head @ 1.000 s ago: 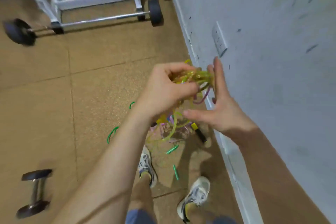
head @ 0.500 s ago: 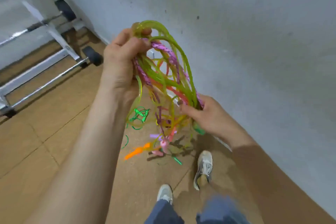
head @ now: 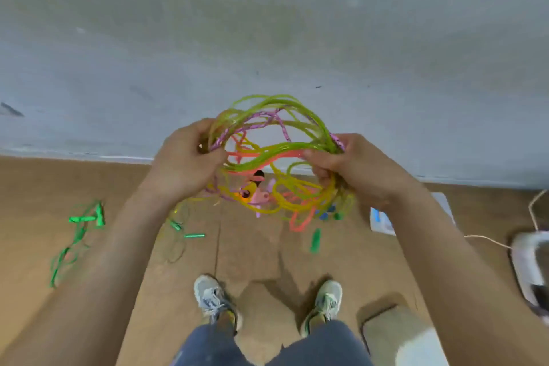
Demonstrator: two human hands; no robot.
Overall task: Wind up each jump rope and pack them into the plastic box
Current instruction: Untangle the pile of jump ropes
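The left hand, raised higher before, is now level with the right hand. Both grip the tangled bundle of green, purple, orange and yellow plastic jump ropes stretched between them. A grey wall stands just beyond, with brown floor below.

Gym-like room: mat floor, scuffed wall, strewn ropes

**Tangle up front, strays on the floor**

I see the rope tangle stretched between the left hand and right hand, in front of the wall. On the floor, one loose rope lies far left. A second rope lies just ahead of the left shoe.
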